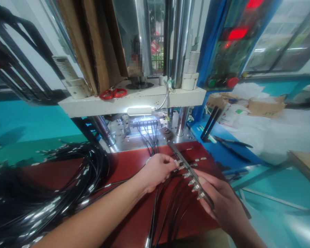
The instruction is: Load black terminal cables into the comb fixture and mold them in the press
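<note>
cable bundle (89, 172) blocking left, columns (182, 122) flanking gap beneath white plate (113, 107)

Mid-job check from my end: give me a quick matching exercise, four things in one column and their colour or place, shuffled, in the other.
Things:
1. metal bar
2. scissors
3. cable bundle
4. cardboard

Colour or place:
A. black, heaped on the left
B. brown, rising above the white ledge
C. gripped by the right hand, over the red table surface
D. red-handled, lying on the white ledge

Right pairs: 1-C, 2-D, 3-A, 4-B
</note>
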Motion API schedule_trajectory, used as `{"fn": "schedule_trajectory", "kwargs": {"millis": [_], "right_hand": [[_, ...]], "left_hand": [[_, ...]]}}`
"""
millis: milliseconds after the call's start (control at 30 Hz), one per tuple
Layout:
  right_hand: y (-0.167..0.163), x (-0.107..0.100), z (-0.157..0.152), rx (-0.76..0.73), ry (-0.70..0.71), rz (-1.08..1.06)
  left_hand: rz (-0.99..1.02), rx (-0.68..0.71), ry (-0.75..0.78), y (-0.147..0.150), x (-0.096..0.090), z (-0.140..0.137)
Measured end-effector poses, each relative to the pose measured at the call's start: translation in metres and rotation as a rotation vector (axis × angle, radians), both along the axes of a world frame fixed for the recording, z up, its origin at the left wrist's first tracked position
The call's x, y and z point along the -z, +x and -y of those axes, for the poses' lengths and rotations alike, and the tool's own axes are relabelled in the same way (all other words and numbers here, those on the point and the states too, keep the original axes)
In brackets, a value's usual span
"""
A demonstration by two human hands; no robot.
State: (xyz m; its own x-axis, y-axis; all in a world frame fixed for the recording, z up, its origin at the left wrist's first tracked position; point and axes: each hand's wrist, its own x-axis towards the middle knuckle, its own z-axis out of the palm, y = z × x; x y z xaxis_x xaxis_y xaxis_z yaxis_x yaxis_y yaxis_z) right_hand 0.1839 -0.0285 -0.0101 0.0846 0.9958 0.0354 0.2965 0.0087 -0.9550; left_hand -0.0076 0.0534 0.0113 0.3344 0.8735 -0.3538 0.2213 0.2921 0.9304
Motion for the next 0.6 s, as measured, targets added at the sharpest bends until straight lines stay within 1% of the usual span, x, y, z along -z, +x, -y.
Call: {"fn": "schedule_trajectory", "kwargs": {"millis": [67,167,267,433,500,567,600], "right_hand": [[-0.001,-0.002,-0.001,-0.049,0.027,0.024],[-0.003,-0.006,-0.003,-0.072,0.063,0.033],[-0.005,-0.01,-0.003,-0.096,0.048,0.038],[-0.005,-0.012,-0.002,-0.137,0.037,0.04],[-0.003,-0.011,-0.002,-0.113,0.041,0.02],[0.0,-0.007,-0.001,-0.082,0.032,-0.008],[0.001,-0.006,-0.001,-0.069,0.009,-0.032]], "left_hand": [[-0.016,0.005,-0.01,0.001,-0.003,-0.002],[-0.044,-0.001,-0.033,0.002,-0.007,-0.003],[-0.019,-0.003,-0.054,0.002,-0.009,-0.003],[-0.028,-0.015,-0.049,0.002,-0.005,-0.002],[-0.051,0.018,-0.002,0.0,-0.007,-0.003],[-0.087,0.063,0.109,-0.005,-0.013,-0.004],[-0.095,0.06,0.172,-0.009,-0.017,-0.004]]}}
